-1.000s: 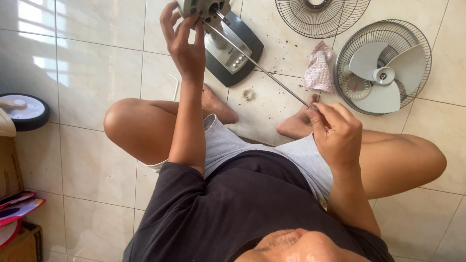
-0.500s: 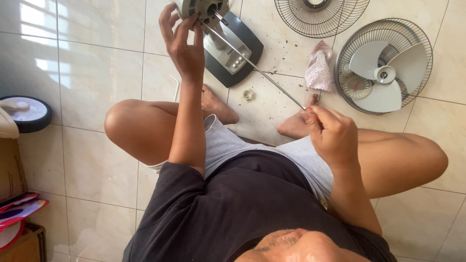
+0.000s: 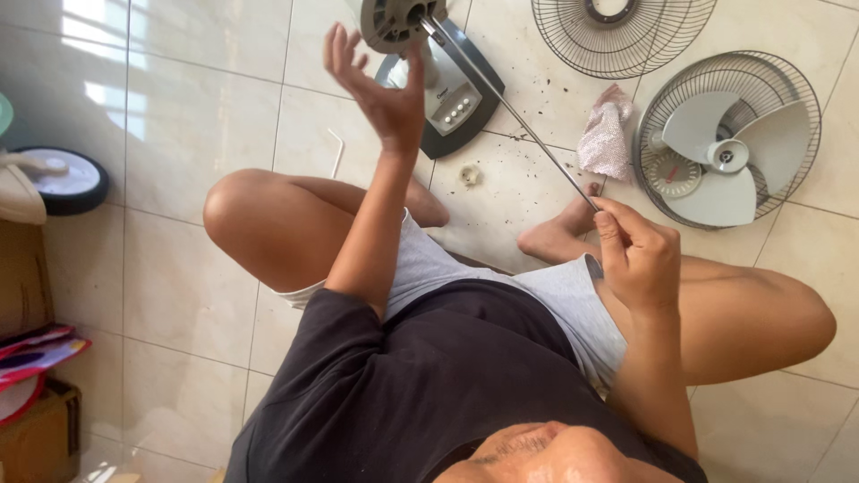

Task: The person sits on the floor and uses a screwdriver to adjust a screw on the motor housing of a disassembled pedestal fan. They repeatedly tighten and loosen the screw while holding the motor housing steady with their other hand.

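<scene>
My left hand [image 3: 376,85] is raised with its fingers spread, and the thumb rests by the grey fan motor housing [image 3: 394,22] at the top edge. My right hand [image 3: 637,259] grips the handle of a long thin screwdriver [image 3: 510,112]. Its shaft runs up and left to the housing, where its tip meets it. The housing stands over the dark fan base [image 3: 452,98] with its row of buttons. I sit on the tiled floor with both knees bent outward.
A loose wire fan grille [image 3: 617,31] lies at the top. A second grille holding the white blades [image 3: 725,139] lies right, a crumpled cloth [image 3: 607,134] beside it. A small round part [image 3: 470,174] and a bent white rod [image 3: 337,152] lie on the tiles. A round black-and-white object [image 3: 58,179] sits left.
My left hand has let go of the motor housing and spread its fingers. The right hand still holds the screwdriver in nearly the same place.
</scene>
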